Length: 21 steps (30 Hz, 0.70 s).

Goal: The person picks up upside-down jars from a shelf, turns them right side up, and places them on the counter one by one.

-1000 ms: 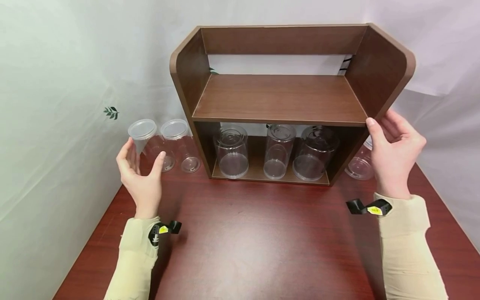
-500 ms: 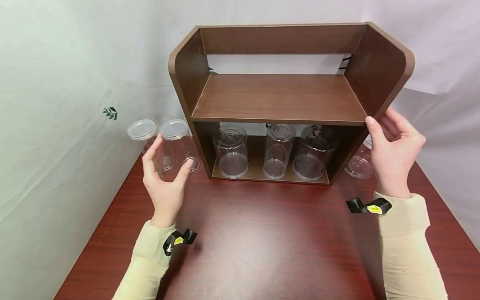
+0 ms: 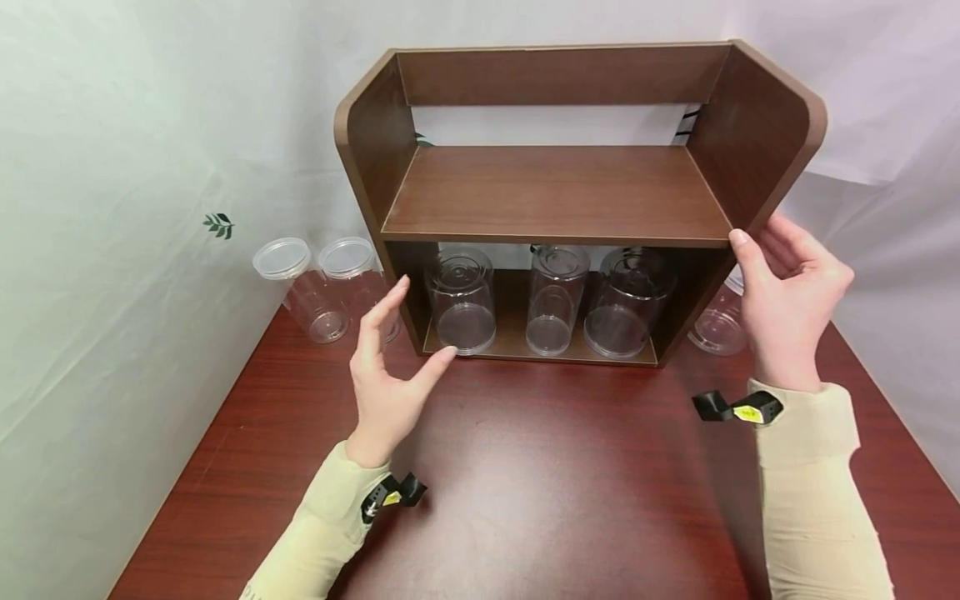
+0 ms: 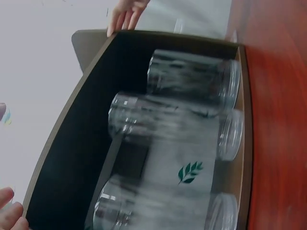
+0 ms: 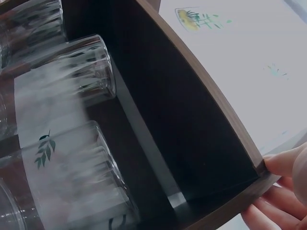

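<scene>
A brown two-tier wooden shelf [image 3: 558,192] stands on the table. My right hand [image 3: 795,300] holds its right side panel, thumb on the front edge and fingers along the outer face. In the lower tier stand three clear plastic jars: a wide one [image 3: 462,300] at the left, a slim one [image 3: 557,300] near the middle and another wide one [image 3: 628,304] at the right. My left hand [image 3: 386,387] hovers before the shelf's lower left corner, holding nothing, its thumb and fingers spread apart. Its thumb tip overlaps the left jar's base in the head view.
Two clear jars with whitish lids, an outer one [image 3: 300,292] and an inner one [image 3: 348,275], stand left of the shelf. Another jar [image 3: 720,321], partly behind my right hand, stands to its right. White cloth [image 3: 150,167] hangs behind and beside the dark red table [image 3: 525,483].
My left hand has moved right, from in front of the lidded jars to the shelf's lower left corner. My right hand has stayed on the side panel, and the jars stand where they were.
</scene>
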### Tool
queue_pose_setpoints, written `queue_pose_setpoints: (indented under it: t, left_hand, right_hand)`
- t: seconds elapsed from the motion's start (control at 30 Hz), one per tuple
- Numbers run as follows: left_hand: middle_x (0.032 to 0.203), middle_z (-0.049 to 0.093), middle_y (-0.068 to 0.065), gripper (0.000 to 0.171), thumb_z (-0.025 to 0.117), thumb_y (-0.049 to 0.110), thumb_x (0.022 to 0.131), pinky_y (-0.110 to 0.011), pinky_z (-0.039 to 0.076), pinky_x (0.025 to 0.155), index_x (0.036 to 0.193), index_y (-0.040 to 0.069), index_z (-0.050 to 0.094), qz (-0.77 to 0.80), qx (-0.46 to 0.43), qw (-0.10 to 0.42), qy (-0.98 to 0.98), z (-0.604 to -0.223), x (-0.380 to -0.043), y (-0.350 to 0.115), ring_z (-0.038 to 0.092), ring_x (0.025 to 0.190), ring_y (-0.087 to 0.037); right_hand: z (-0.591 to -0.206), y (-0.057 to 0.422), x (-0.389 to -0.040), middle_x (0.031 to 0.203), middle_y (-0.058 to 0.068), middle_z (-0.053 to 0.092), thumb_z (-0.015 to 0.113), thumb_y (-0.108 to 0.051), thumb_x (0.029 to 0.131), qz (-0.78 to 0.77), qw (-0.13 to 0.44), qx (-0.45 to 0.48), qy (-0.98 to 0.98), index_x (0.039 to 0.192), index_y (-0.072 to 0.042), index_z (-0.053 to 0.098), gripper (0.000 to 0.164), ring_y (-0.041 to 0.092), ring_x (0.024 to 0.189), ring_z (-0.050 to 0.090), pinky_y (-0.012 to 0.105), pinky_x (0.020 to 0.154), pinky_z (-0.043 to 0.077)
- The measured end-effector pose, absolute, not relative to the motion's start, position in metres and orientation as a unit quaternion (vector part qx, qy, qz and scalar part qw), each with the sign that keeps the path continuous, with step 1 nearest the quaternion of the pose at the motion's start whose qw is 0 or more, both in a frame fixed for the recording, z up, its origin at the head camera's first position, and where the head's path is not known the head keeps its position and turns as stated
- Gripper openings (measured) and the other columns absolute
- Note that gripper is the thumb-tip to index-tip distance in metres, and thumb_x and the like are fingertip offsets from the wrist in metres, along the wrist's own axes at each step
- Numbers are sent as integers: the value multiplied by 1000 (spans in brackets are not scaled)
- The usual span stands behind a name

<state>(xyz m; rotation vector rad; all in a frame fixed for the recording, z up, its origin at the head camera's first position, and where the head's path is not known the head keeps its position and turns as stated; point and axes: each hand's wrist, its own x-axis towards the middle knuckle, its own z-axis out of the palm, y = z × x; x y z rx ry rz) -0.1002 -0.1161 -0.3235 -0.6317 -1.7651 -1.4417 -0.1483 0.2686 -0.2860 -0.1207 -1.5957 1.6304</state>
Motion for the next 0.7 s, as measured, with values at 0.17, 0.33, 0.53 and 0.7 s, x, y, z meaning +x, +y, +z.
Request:
queue_pose_setpoints:
  t: [0.17, 0.33, 0.53, 0.7]
  left_hand:
    - [139, 55, -28, 69, 83, 10, 82, -49, 36, 114, 135, -17, 49, -574, -270, 355, -687, -324, -99, -105, 50, 132, -40]
    - [140, 58, -20, 71, 82, 29, 87, -48, 38, 113, 138, -11, 51, -576, -288, 339, -686, -338, -106, -94, 52, 131, -36]
    - [145, 56, -13, 73, 84, 30, 85, -48, 38, 113, 143, 2, 52, -585, -310, 295, -689, -357, -113, -79, 51, 134, -32]
    - [148, 54, -6, 78, 88, 10, 77, -46, 38, 113, 146, 3, 50, -588, -330, 259, -692, -359, -111, -63, 50, 135, -29]
  right_hand:
    - [-284, 271, -146, 97, 8, 76, 91, -4, 73, 651, 411, -66, -635, 108, -1, 79, 37, 13, 88, 74, 21, 83, 57]
    - [-282, 273, -145, 93, 9, 76, 92, -2, 71, 676, 399, -56, -617, 106, 3, 78, 37, 13, 82, 75, 19, 76, 58]
    - [-281, 273, -144, 92, 9, 76, 91, -1, 71, 678, 398, -47, -616, 104, 5, 78, 36, 13, 79, 75, 18, 72, 58]
    - [-280, 273, -144, 91, 9, 76, 91, -1, 72, 671, 400, -49, -622, 104, 4, 78, 35, 12, 79, 74, 18, 73, 58]
